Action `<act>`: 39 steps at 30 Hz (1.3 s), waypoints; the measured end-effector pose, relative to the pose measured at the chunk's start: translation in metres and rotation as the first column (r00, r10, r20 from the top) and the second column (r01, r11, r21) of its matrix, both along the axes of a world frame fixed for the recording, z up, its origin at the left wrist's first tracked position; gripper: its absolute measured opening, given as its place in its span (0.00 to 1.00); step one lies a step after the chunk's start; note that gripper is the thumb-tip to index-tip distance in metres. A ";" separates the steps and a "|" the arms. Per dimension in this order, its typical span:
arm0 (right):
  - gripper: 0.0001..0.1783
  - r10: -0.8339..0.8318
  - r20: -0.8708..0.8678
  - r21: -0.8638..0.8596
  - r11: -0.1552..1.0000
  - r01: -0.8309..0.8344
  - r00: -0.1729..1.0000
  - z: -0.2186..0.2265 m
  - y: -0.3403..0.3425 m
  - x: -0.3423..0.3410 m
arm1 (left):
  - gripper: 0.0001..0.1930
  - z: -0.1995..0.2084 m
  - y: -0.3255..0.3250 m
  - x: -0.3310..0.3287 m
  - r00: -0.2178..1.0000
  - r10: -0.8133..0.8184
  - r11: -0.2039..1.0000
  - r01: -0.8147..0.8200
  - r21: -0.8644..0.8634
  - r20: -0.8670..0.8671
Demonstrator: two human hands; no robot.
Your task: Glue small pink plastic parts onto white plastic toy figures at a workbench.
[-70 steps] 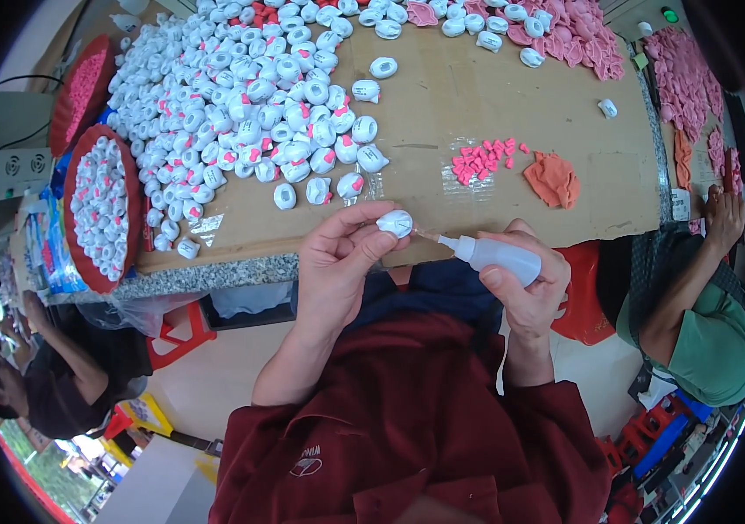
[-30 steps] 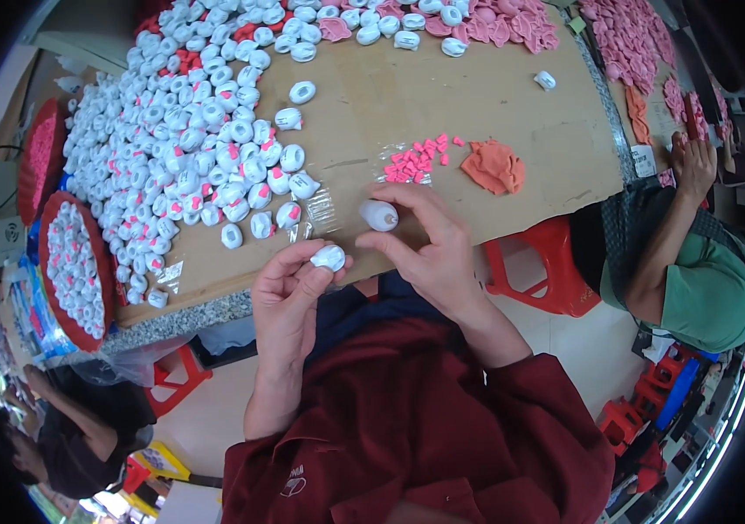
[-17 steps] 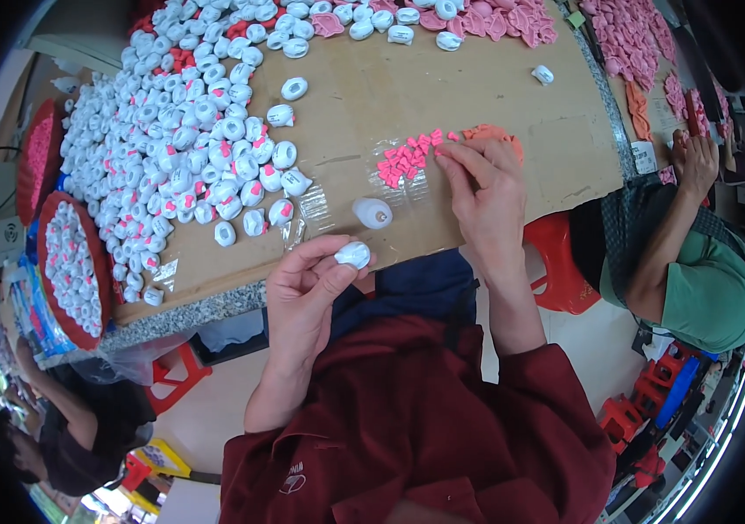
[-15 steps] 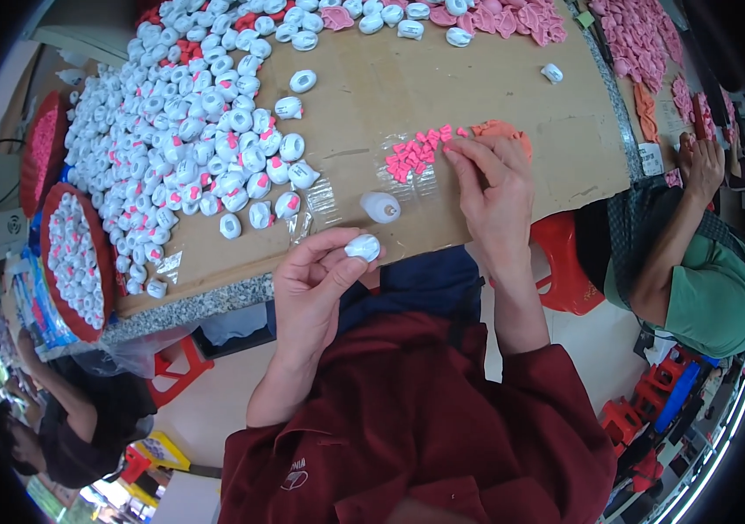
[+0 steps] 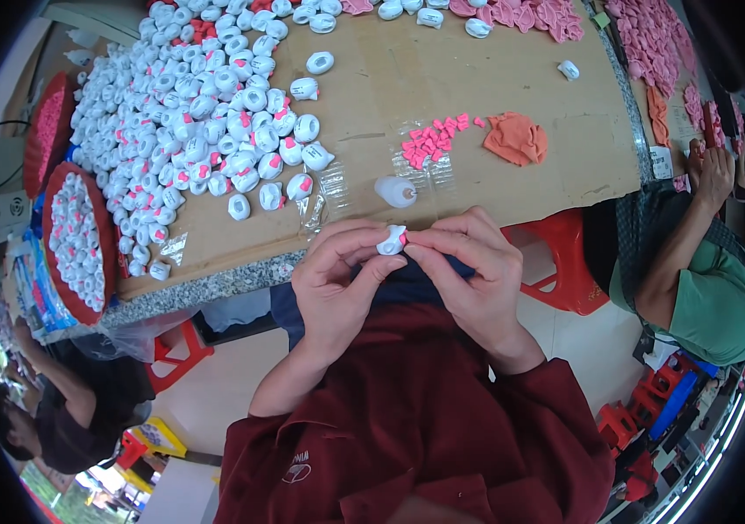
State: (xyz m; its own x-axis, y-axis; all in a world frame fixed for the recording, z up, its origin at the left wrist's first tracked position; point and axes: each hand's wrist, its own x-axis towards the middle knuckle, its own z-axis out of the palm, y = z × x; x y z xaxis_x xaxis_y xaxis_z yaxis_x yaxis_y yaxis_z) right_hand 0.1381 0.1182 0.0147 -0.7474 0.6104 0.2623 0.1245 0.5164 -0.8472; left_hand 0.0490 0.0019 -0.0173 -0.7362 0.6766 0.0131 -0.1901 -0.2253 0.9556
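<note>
My left hand (image 5: 336, 278) pinches a small white cat-head-shaped plastic piece (image 5: 389, 243) between thumb and fingers, just in front of the table edge. The fingertips of my right hand (image 5: 475, 272) are closed on a tiny pink bow (image 5: 404, 237) pressed against the piece's right side. Beyond my hands, a small translucent white bottle (image 5: 394, 191) lies on the cardboard. A small heap of pink bows (image 5: 425, 142) is spread behind it, with a crumpled orange cloth (image 5: 516, 139) to the right.
A big pile of white pieces (image 5: 206, 122), many with pink bows, covers the table's left. Red trays (image 5: 107, 262) stand at the far left. Pink parts (image 5: 525, 19) lie at the back. Co-workers sit on either side, one in a green shirt (image 5: 717, 301). A red stool (image 5: 564, 262) stands right.
My right hand has come back from the pink bows to the white piece, bringing a bow against it. My left hand has moved slightly right, and the view has shifted a little.
</note>
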 end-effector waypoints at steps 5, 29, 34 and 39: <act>0.08 0.101 0.007 -0.148 0.984 -0.099 0.995 0.000 0.015 0.000 | 0.12 0.006 -0.003 -0.005 0.996 -0.070 0.997 0.072 -0.039 0.056; 0.20 -0.041 0.008 0.012 0.999 0.041 0.999 -0.016 0.011 -0.029 | 0.09 0.043 0.048 -0.155 0.352 -0.069 0.838 -0.487 -0.245 -0.934; 0.20 -0.023 -0.004 0.083 0.996 0.023 1.000 -0.025 0.011 -0.028 | 0.11 0.033 0.098 -0.196 0.261 -0.419 0.580 -0.661 -0.477 -0.870; 0.18 0.022 -0.068 0.062 0.998 -0.018 0.997 -0.020 0.016 -0.022 | 0.13 0.029 0.105 -0.204 0.193 -0.529 0.605 -0.597 -0.527 -0.826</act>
